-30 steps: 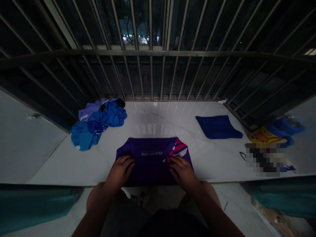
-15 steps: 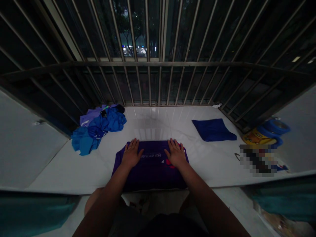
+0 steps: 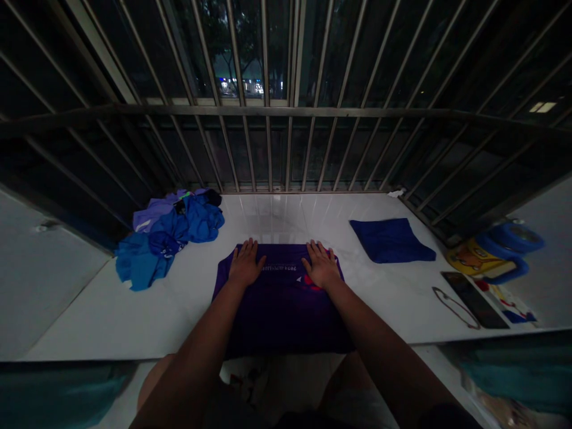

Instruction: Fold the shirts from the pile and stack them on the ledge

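Metal bars (image 3: 250,111) are standing across the window at the far side. Below them, a white surface (image 3: 134,322) is carrying all the articles noted here. A purple garment (image 3: 281,304) is lying flat at the middle of the near side, reaching the surface's near edge; it appears to be folded, though the dim light is hiding its layers. A pile of clothes (image 3: 179,220), blue and lilac, is sitting crumpled at far left. A dark blue cloth (image 3: 392,240) is lying flat at right, well apart from the garment. A yellow-and-blue container (image 3: 485,253) is resting near the right wall. The left hand (image 3: 245,266) and the right hand (image 3: 322,269) are resting palm down on the garment's far part, fingers extended and grasping nothing. A dark flat rectangle (image 3: 475,301) is lying near the container. White lettering (image 3: 286,268) is showing between the hands (upside down from this side).
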Demonstrator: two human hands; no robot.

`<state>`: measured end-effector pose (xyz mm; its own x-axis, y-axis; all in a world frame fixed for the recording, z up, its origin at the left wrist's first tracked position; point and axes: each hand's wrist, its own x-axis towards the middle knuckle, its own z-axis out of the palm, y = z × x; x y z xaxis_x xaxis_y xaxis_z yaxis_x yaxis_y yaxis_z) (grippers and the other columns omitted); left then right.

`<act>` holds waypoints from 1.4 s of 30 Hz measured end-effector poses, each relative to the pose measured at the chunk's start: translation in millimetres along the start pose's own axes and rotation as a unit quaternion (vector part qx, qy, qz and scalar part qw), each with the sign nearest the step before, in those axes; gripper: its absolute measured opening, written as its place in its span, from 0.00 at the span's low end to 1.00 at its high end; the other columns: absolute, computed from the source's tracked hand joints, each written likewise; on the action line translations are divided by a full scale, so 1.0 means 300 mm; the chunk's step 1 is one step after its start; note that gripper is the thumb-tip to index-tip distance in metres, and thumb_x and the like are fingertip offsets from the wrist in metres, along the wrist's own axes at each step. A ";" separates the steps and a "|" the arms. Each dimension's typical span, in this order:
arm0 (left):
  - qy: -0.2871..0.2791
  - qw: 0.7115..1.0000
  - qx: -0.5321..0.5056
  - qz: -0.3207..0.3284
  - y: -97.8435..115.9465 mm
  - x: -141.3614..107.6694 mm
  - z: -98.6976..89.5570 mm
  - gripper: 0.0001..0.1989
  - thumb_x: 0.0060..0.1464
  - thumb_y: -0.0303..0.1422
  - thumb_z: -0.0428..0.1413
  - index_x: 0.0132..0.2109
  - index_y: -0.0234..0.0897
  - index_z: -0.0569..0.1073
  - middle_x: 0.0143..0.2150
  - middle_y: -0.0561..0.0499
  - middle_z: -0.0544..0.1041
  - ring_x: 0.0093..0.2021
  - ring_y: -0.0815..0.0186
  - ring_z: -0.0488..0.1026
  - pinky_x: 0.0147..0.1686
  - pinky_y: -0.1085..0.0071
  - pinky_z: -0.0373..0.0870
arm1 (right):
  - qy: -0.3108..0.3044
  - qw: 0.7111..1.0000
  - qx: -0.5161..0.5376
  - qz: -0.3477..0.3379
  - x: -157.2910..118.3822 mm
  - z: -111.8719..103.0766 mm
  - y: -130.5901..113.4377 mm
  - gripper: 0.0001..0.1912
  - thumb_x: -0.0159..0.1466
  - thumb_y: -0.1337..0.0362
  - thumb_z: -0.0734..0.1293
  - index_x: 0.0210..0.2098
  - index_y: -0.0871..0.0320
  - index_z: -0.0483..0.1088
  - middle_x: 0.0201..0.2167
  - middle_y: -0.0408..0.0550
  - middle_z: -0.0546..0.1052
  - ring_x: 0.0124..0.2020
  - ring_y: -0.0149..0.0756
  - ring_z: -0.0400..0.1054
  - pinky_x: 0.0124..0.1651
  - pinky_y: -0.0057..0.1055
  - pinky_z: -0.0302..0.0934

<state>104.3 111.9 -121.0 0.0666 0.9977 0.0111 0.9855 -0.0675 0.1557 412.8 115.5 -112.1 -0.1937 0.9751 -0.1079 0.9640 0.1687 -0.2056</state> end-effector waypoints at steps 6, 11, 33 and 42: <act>-0.015 1.000 -0.004 -0.002 -0.001 0.093 -0.012 0.39 0.76 0.52 0.41 0.83 0.34 0.53 0.85 0.40 0.49 0.85 0.49 0.46 0.80 0.41 0.46 | -0.001 1.000 -0.013 -0.004 0.086 -0.017 0.029 0.41 0.80 0.42 0.47 0.84 0.56 0.44 0.85 0.50 0.43 0.85 0.47 0.32 0.82 0.60 0.25; -0.025 1.000 -0.004 -0.003 0.005 0.137 -0.009 0.39 0.76 0.52 0.39 0.83 0.35 0.53 0.86 0.40 0.48 0.85 0.50 0.45 0.80 0.42 0.46 | -0.001 1.000 -0.012 -0.006 0.142 -0.026 0.045 0.41 0.80 0.41 0.48 0.84 0.56 0.44 0.85 0.50 0.42 0.85 0.48 0.31 0.82 0.61 0.26; 0.014 0.999 -0.032 0.015 -0.194 0.340 -0.339 0.08 0.63 0.33 0.61 0.47 0.38 0.82 0.49 0.42 0.84 0.52 0.55 0.81 0.54 0.65 0.75 | 0.019 0.999 -0.047 0.010 0.291 -0.412 0.104 0.16 0.77 0.57 0.66 0.60 0.54 0.76 0.58 0.57 0.82 0.57 0.48 0.74 0.54 0.38 0.65; 0.139 0.969 -0.175 0.105 -0.230 -0.144 -0.328 0.08 0.70 0.38 0.56 0.48 0.41 0.77 0.50 0.45 0.80 0.50 0.57 0.81 0.54 0.62 0.79 | 0.107 0.987 -0.038 -0.112 -0.103 -0.419 0.133 0.14 0.78 0.62 0.62 0.54 0.54 0.79 0.53 0.55 0.83 0.56 0.49 0.72 0.64 0.42 0.56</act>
<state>18.0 73.4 -34.9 0.1672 0.9269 0.3361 0.8382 -0.3131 0.4465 480.1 110.2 5.5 -0.3693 0.9185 0.1410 0.9136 0.3866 -0.1257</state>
